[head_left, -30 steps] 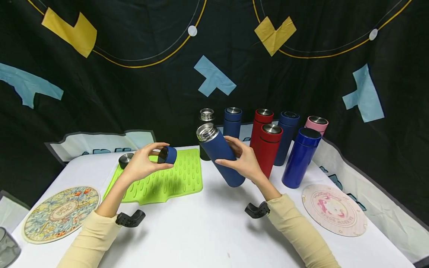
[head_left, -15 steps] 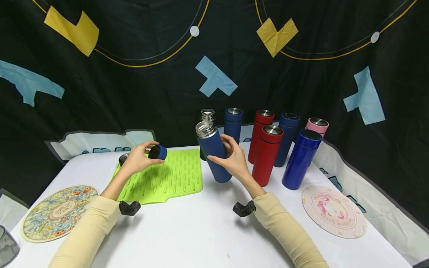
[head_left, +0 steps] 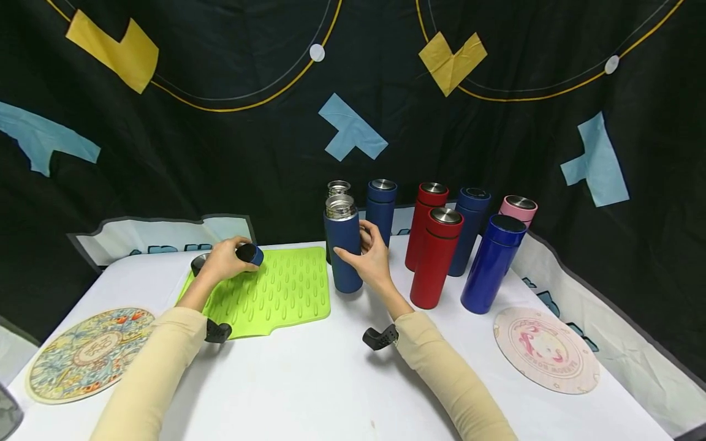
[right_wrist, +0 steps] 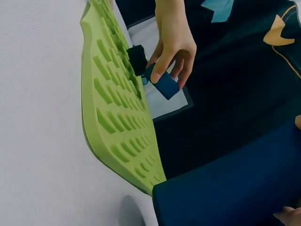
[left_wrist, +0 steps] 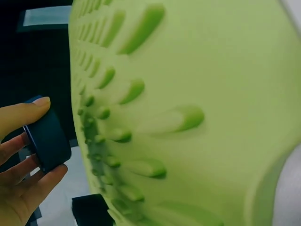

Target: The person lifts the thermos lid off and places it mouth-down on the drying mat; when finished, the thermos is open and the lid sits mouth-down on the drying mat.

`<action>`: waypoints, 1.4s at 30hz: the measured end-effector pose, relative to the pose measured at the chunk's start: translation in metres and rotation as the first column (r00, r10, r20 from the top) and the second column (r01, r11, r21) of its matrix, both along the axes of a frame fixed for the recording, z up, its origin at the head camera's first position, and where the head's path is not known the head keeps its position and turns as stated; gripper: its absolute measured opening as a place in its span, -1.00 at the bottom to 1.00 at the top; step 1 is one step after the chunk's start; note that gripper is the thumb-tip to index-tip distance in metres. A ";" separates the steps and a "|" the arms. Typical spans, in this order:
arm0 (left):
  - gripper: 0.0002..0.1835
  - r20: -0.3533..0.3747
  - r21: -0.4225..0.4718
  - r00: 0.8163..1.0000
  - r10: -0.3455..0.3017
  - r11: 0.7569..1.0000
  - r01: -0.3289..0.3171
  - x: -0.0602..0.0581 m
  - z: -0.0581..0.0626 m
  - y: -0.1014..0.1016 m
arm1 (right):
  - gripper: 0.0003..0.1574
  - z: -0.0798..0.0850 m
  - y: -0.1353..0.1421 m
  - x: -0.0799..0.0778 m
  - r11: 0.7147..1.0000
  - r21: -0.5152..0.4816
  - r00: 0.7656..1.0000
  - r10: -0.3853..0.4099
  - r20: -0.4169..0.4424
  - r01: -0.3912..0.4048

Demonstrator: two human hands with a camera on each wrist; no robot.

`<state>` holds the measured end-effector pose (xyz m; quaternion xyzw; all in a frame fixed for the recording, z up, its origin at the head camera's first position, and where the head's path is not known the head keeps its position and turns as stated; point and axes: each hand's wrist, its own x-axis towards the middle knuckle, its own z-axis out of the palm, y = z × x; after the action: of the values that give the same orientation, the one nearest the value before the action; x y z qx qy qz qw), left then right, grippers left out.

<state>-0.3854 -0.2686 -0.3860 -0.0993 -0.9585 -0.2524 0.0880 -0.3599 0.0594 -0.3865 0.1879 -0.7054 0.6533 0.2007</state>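
Note:
My left hand [head_left: 222, 260] pinches a dark blue bottle cap [left_wrist: 48, 136] between thumb and fingers, close over the left part of the green drying mat [head_left: 292, 282]. The cap is tilted, its dark hollow side toward the head camera. A black cap [head_left: 199, 264] with a metal look lies just behind that hand, partly hidden by it. My right hand [head_left: 371, 254] grips the side of an uncapped blue thermos bottle [head_left: 344, 257], which stands nearly upright to the right of the mat. Its steel threaded neck [head_left: 340, 208] is bare. Only the thermos's lower part shows in the right wrist view.
An uncapped dark bottle [head_left: 338, 187] stands behind the held thermos. Several capped bottles stand at the right: a blue one [head_left: 382, 205], red ones such as the front red bottle [head_left: 436, 263], a glossy blue bottle [head_left: 491, 269]. Round mats lie left [head_left: 91, 355] and right [head_left: 546, 352].
The blue thermos has swung from a slant to nearly upright and moved left and down. My left hand has lowered the cap leftward toward the green mat.

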 end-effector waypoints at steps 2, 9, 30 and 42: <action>-0.25 0.010 -0.011 1.000 0.014 1.000 -0.014 -0.003 -0.002 -0.002 | -0.08 -0.001 -0.003 -0.003 1.000 -0.006 1.000 -0.018 -0.004 0.018; -0.24 0.024 -0.037 1.000 0.019 0.999 -0.018 -0.011 -0.010 -0.008 | -0.09 -0.010 -0.011 -0.014 0.996 -0.026 0.996 -0.084 0.003 0.084; -0.21 0.034 -0.105 0.999 -0.010 0.994 0.013 -0.005 -0.010 -0.014 | -0.08 -0.015 -0.019 -0.024 0.992 -0.056 0.994 -0.109 0.024 0.110; -0.24 -0.113 -0.017 0.993 -0.030 0.999 0.028 0.037 -0.008 -0.017 | -0.07 -0.023 -0.015 -0.037 0.992 0.011 0.992 -0.124 0.004 0.124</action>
<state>-0.3485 -0.2860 -0.3940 -0.1279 -0.9524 -0.2401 0.1377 -0.3972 0.0447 -0.4092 0.1431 -0.7197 0.6363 0.2381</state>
